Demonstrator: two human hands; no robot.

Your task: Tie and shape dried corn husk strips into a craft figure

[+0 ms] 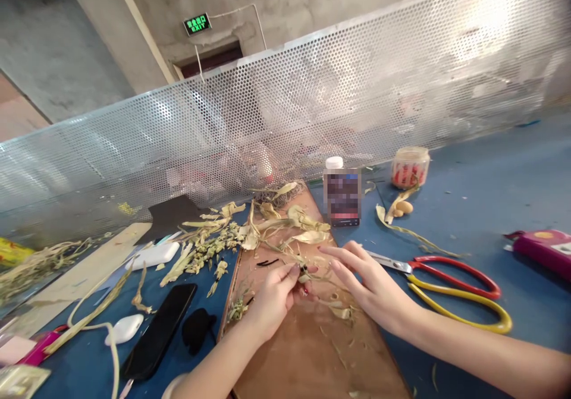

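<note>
My left hand is closed in a pinch over a brown board. Between its thumb and fingertips is a dried plant stem with a small dark part at its top. Beside it, my right hand is open, its fingers stretched out and apart, close to the stem and holding nothing I can see. Dried leaves lie on the board just beyond both hands. A short dark strip and a curled leaf rest on it too.
Scissors with red and yellow handles lie right of the board. Behind are a propped phone, a jar and a perforated metal screen. Dried flower stems, a black phone and a white cable lie left.
</note>
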